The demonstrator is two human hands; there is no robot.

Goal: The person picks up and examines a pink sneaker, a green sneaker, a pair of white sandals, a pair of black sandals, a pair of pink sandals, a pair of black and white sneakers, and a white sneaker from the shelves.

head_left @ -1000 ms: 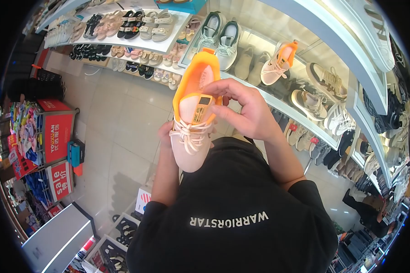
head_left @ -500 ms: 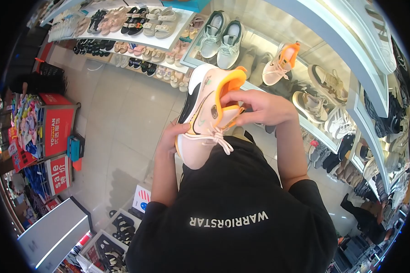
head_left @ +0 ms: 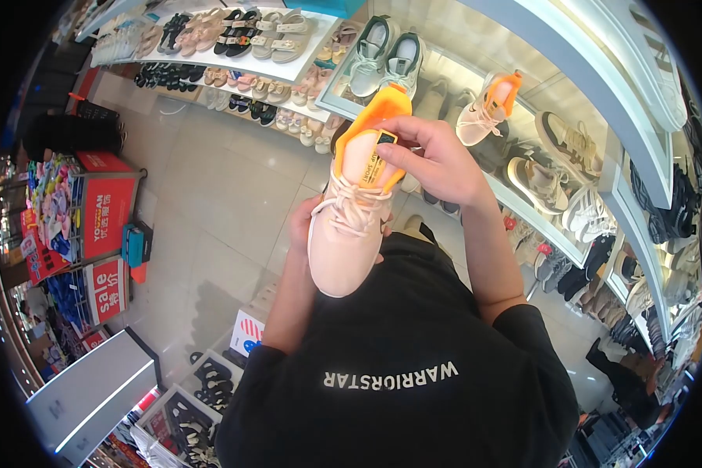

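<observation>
A pale pink sneaker with an orange lining is held up in front of my body, its toe pointing down toward me and its laces facing up. My left hand supports it from the left side and underneath, most of the fingers hidden behind the shoe. At the collar, my right hand pinches the tongue, which carries printed lettering and a small dark label. A similar pink and orange sneaker stands on the shelf beyond my right hand.
A lit shelf unit with several shoes curves along the right. Sandals line a white shelf at the back. Red sale bins stand at left, and a crate of dark footwear at lower left. A person in black is at lower right.
The sneaker has turned from showing its side to showing its laces and tongue. My right hand has shifted from inside the collar to the tongue; my left hand has slid further under the shoe.
</observation>
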